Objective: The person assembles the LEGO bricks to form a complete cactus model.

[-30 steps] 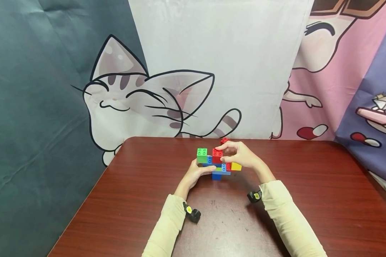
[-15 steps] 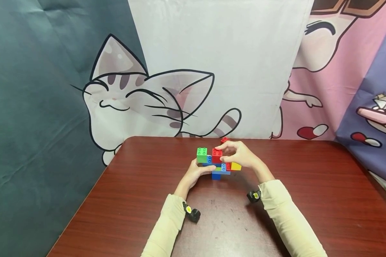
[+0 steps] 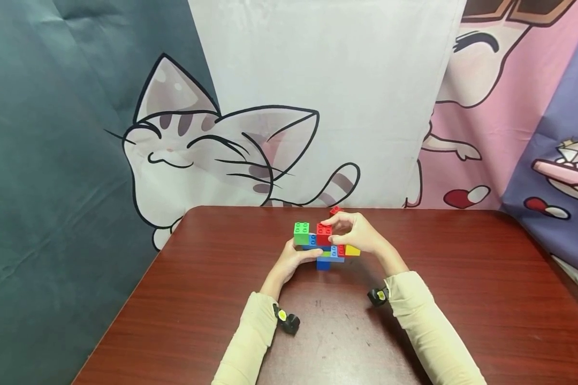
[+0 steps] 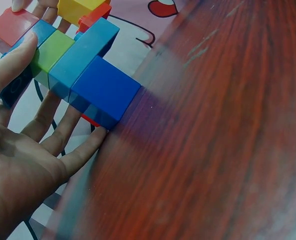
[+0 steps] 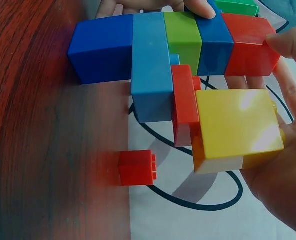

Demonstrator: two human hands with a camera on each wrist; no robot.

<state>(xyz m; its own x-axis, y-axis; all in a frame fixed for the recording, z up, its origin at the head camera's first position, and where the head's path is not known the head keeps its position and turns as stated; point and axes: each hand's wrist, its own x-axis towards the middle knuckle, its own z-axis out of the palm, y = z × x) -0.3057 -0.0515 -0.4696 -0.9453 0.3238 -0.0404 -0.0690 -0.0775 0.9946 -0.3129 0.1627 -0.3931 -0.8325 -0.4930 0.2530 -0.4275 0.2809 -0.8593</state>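
Observation:
A tower of toy building bricks stands upright on the table, its dark blue bottom brick (image 4: 105, 92) at the tabletop. Above that come a light blue brick (image 5: 150, 70), a lime green brick (image 5: 183, 42) and a blue brick (image 5: 215, 47). My left hand (image 3: 289, 260) grips the tower around its middle, thumb on the near side and fingers behind. At the top, my right hand (image 3: 360, 233) pinches a red brick (image 3: 324, 235) between thumb and fingers. A bright green brick (image 3: 301, 234) sits at the upper left, and a yellow brick (image 5: 237, 120) juts out on the right beside a thin red brick (image 5: 184, 102).
Behind the tower, a separate red brick (image 5: 136, 168) stands near the far edge of the brown wooden table (image 3: 212, 289). A cloth backdrop (image 3: 380, 96) with cartoon drawings hangs just past that edge.

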